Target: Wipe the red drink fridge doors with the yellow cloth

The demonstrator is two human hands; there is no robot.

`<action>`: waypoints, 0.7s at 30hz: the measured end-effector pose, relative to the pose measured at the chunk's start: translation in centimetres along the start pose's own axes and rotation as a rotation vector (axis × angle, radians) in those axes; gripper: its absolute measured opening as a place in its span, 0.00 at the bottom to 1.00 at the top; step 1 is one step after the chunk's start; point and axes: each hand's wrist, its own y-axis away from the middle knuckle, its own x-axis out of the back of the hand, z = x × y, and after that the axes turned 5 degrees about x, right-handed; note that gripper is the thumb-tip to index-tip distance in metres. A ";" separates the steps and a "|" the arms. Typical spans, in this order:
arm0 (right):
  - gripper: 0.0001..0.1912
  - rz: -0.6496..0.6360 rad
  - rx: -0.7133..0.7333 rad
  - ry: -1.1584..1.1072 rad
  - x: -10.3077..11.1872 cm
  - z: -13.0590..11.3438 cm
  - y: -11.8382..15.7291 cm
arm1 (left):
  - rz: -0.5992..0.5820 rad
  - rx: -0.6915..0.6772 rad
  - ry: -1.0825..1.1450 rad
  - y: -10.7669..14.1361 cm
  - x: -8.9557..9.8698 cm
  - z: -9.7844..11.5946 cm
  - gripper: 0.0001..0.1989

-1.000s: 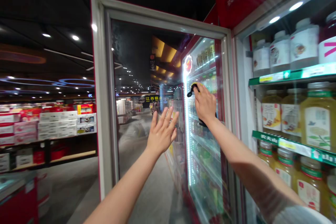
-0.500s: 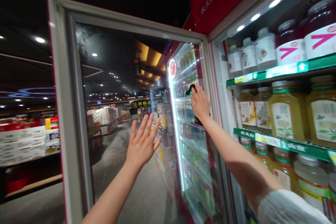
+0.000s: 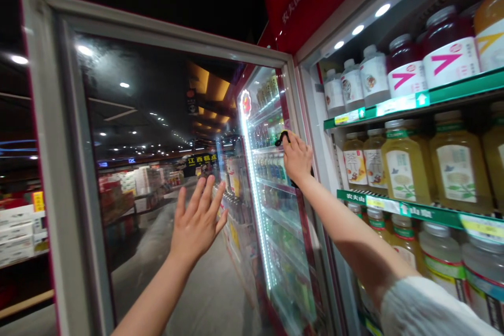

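My left hand (image 3: 193, 226) is spread with fingers apart, palm toward the glass door (image 3: 157, 89) of a drinks fridge. I cannot tell whether it touches the pane. Farther right, my right hand (image 3: 298, 159) is at the hinge side of the same door, its fingers bent forward. A thin black curved thing (image 3: 282, 139) shows at its fingertips, and a bit of black is visible below the palm. What this thing is I cannot make out. The door stands open, its grey frame (image 3: 47, 131) at the left.
To the right, the lit fridge has green-edged shelves (image 3: 397, 105) with several bottles, including dark red drinks (image 3: 451, 50) and yellow tea bottles (image 3: 405, 160). Through the glass appear another lit cooler (image 3: 271, 189) and a grey aisle floor (image 3: 197, 299). White boxes (image 3: 18, 231) are stacked at far left.
The view has shifted right, so the door and shelves appear farther left, and more bottles show. My left hand stays spread; my right hand remains by the black thing.
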 end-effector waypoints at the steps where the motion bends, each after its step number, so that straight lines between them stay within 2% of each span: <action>1: 0.28 0.005 -0.033 0.022 -0.2 0.2 1.0 | 0.000 -0.001 -0.001 0.0 0.0 0.0 0.39; 4: 0.27 0.009 -0.104 0.068 -0.7 0.2 3.9 | 0.001 -0.009 -0.007 0.0 0.0 0.0 0.39; 6: 0.27 0.003 -0.127 0.077 -0.9 0.1 4.1 | 0.002 -0.016 -0.012 0.0 0.0 0.0 0.39; 12: 0.28 0.049 -0.136 0.058 -0.3 0.4 -2.5 | -0.004 -0.011 -0.007 0.0 -0.1 0.0 0.38; 14: 0.27 0.086 -0.104 0.044 0.0 0.7 -2.8 | -0.003 -0.004 -0.002 0.1 -0.1 0.0 0.37; 17: 0.23 0.186 -0.069 0.032 -0.1 1.2 0.1 | -0.002 0.004 0.007 0.1 -0.3 -0.1 0.37; 19: 0.22 0.256 -0.113 0.042 -0.5 1.4 2.6 | 0.000 0.002 0.011 0.2 -0.4 -0.2 0.37; 21: 0.22 0.302 -0.194 0.043 -1.0 1.5 3.6 | 0.000 0.003 0.010 0.2 -0.5 -0.3 0.37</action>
